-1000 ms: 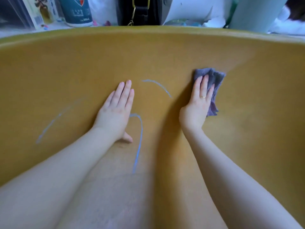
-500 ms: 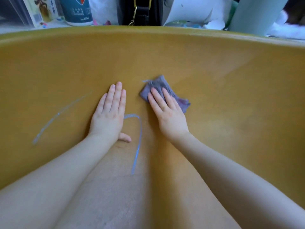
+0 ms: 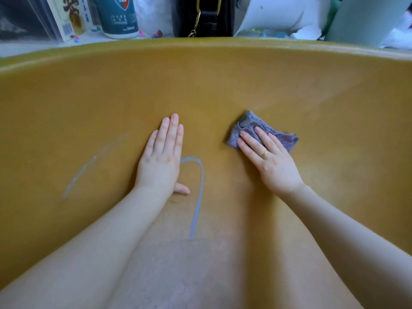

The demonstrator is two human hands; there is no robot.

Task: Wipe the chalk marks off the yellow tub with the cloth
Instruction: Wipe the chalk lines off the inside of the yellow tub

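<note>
The yellow tub [image 3: 223, 70] fills the view, and both my arms reach into it. My right hand [image 3: 269, 159] lies flat on a crumpled grey-purple cloth [image 3: 252, 124] and presses it against the far inner wall. My left hand [image 3: 162, 157] rests flat on the wall with fingers together and holds nothing. A hooked blue chalk line [image 3: 199, 197] runs from beside my left hand down toward the floor of the tub. A fainter, partly smeared chalk line [image 3: 78, 175] slants across the wall on the left.
Behind the tub's rim stand a teal container [image 3: 118, 16], a printed carton [image 3: 71, 16], a black bag with a brass clasp [image 3: 202, 14], white paper [image 3: 274, 12] and a pale green object [image 3: 365, 18].
My right hand swept the cloth left over the upper curved chalk mark, then back to the right. That mark is gone. My left hand stayed flat in nearly the same spot.
</note>
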